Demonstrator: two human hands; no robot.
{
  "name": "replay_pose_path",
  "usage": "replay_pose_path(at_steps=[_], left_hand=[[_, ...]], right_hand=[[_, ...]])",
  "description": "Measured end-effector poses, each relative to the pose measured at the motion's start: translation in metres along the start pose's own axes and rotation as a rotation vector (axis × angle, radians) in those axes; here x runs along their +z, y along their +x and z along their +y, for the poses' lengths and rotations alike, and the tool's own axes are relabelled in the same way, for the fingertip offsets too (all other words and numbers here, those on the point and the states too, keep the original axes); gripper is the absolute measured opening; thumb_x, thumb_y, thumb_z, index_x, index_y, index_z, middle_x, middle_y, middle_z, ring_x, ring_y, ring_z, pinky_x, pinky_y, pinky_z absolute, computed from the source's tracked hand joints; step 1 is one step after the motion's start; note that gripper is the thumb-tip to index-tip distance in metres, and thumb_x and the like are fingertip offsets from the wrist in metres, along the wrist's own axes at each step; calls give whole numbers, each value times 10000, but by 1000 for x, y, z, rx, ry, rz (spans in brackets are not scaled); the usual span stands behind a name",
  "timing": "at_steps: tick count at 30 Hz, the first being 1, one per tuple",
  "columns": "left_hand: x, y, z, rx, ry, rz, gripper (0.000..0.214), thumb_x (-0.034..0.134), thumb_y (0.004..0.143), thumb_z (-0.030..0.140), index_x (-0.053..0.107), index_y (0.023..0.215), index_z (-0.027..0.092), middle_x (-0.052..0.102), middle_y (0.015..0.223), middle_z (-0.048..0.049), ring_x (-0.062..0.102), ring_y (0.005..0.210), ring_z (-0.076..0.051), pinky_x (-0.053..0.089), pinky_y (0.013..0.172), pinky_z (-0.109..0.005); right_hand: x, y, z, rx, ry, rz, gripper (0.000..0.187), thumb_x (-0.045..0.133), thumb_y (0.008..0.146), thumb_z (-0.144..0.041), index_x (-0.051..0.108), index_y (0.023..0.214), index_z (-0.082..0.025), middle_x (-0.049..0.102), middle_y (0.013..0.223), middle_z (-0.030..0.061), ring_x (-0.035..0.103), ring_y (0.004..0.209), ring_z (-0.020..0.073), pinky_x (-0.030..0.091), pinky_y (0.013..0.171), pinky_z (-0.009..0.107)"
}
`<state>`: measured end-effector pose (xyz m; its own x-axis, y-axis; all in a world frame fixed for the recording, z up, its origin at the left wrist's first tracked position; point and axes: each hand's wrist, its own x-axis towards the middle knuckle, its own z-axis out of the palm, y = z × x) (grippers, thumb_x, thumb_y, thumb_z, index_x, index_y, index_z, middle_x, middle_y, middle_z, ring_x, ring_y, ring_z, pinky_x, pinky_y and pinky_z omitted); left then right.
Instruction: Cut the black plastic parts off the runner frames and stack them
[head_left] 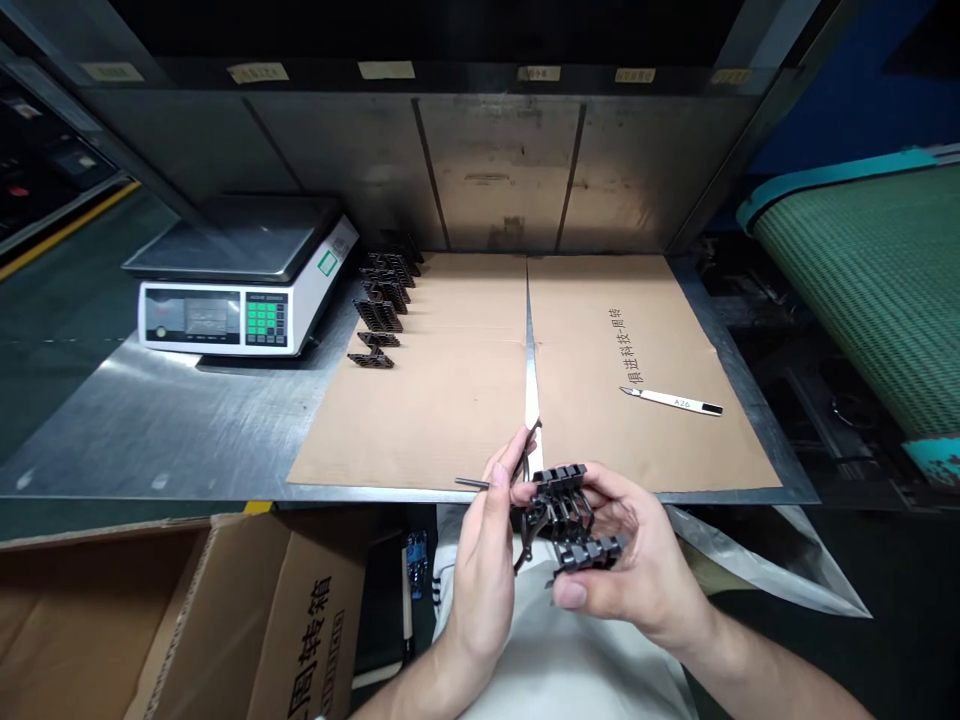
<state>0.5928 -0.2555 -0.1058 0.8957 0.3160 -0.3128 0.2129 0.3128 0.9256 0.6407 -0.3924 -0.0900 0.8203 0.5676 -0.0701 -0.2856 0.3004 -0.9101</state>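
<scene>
My right hand [637, 560] is closed around a black moulded plastic part [570, 515] with several ribbed prongs, held over my lap just in front of the bench edge. My left hand [484, 560] grips the thin dark sprue on the left side of the same part, fingers pinched; a thin rod of the sprue sticks out to the left. A row of similar black plastic parts [382, 300] lies on the cardboard sheet [450, 400] at its far left.
A digital scale [240, 280] stands on the steel bench [150, 420] at left. A white pen-like tool [675, 400] lies on the cardboard at right. An open cardboard box [187, 610] sits at lower left. A green conveyor belt [862, 290] runs at right.
</scene>
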Motion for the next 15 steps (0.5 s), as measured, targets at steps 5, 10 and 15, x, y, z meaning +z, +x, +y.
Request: replay_pose_path(at_steps=[5,10,15], left_hand=[[-6,-6,1,-50,-13,-40,484,409,1065,580,595,1454,360,526,1587,28,394,1528,-241,241,1311,-429],[-8,-5,5,-76,-69,-120,457,430,1067,526,653,1404,314,576,1545,14,419,1510,-253,260,1301,-411],[-8,-3,7,-100,-113,-149,442,451,1061,498,680,1376,290,618,1503,2,439,1496,-250,277,1288,-390]], right_hand=[[-11,1,2,104,158,-119,560,952,705,-346,742,1213,-238,783,1162,75,731,1088,240,561,969,308],[-18,4,1,183,229,-202,651,945,700,-413,715,1271,-202,768,1134,99,725,1041,272,540,970,385],[-20,6,0,205,259,-218,687,946,688,-402,699,1294,-192,755,1158,112,703,1095,290,506,1027,433]])
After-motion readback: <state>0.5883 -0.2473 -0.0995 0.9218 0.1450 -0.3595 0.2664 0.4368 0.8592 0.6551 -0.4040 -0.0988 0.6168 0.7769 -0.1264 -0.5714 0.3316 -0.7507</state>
